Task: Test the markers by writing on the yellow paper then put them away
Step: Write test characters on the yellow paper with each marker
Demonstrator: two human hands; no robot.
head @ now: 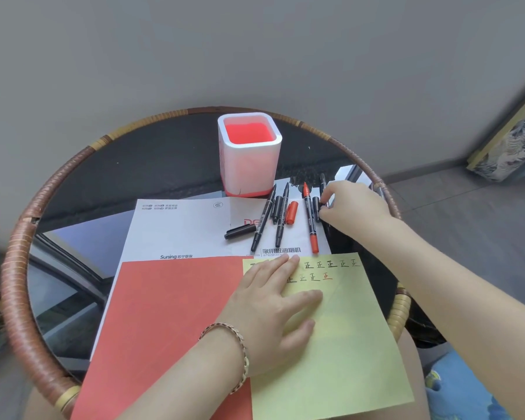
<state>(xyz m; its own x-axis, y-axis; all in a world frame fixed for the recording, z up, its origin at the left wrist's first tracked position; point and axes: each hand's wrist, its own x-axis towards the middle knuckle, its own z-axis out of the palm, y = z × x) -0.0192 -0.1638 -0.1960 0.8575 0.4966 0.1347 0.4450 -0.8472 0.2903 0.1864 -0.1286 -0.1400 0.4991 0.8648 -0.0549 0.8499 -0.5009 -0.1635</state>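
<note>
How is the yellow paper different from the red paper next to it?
The yellow paper has rows of written marks; the red paper shows none. The left hand lays its fingers on the yellow paper, while the red paper lies to its left. Both are single-coloured sheets lying flat on the table.

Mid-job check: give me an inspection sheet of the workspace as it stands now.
Surface: round glass table with a rattan rim.
Job's things: yellow paper bears written marks; black markers and red marker lie uncapped on white leaflet; pen holder stands upright behind them.
Clutter: red sheet; loose caps.
Grippers: left hand lies flat on yellow paper; right hand pinches a fourth black marker.
Cables: nothing seen.
Surroundings: grey wall, tiled floor.
</note>
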